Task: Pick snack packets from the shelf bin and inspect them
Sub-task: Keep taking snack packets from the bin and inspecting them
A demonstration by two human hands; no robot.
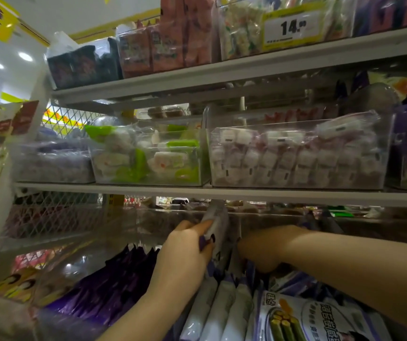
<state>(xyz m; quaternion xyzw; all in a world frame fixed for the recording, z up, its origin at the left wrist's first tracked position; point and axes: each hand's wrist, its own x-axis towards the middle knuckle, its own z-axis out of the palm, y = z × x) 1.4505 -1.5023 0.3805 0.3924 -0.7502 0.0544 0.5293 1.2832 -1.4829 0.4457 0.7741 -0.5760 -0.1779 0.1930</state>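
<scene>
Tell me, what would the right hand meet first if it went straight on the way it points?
Probably the upright packets beneath it: the right hand points left and down, its fingertips hidden among them. Just beyond stands the packet gripped by the left hand. Depth is unclear.

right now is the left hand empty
No, the left hand grips a pale snack packet, with its fingers curled round the packet's lower end.
</scene>
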